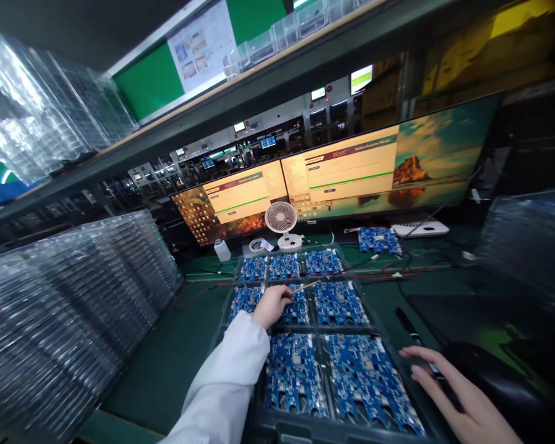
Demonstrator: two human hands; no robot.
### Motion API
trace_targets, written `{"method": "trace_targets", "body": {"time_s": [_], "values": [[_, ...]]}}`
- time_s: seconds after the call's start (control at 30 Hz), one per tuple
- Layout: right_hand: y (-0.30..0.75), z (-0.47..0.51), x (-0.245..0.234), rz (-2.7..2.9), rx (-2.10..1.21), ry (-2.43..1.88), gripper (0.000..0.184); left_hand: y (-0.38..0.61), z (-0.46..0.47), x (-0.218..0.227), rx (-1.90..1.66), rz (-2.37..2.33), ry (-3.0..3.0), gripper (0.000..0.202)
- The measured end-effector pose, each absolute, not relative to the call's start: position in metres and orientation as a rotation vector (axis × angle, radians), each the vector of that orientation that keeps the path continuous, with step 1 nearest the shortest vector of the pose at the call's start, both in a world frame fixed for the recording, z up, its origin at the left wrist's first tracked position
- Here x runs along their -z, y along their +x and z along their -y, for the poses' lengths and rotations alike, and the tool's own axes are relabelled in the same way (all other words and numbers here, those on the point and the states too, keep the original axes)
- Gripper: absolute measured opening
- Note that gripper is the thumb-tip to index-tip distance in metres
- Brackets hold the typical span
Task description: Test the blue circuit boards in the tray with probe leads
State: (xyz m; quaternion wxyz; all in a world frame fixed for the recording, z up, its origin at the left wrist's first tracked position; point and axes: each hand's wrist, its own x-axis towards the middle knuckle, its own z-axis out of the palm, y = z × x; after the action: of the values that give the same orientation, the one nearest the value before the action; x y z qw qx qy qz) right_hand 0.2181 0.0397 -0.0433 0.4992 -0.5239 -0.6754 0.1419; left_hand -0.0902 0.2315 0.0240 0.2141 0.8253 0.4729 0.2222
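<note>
A dark tray on the green bench holds several blue circuit boards in rows. My left hand, in a white sleeve, reaches over the middle row and pinches a thin yellow-tipped probe that points right above the boards. My right hand lies flat with fingers spread at the tray's right edge, resting on a black marker pen beside a dark mouse-like object. Red wires run across the bench behind the tray.
Two monitors showing a dialog window stand at the back, with a small white fan and a white bottle in front. Stacks of clear plastic trays fill the left. One loose blue board lies behind the tray. A shelf runs overhead.
</note>
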Motion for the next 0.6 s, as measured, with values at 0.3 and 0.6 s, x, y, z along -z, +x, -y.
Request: {"method": "trace_targets", "body": {"time_s": [0.3, 0.6], "values": [[0.216, -0.041, 0.042, 1.716, -0.220, -1.215, 0.034, -0.090, -0.238, -0.016, -0.670, -1.275, 2.221, 0.016], [0.217, -0.041, 0.044, 1.772, -0.184, -1.221, 0.024, -0.093, -0.246, -0.011, -0.594, -1.210, 2.238, 0.021]]}}
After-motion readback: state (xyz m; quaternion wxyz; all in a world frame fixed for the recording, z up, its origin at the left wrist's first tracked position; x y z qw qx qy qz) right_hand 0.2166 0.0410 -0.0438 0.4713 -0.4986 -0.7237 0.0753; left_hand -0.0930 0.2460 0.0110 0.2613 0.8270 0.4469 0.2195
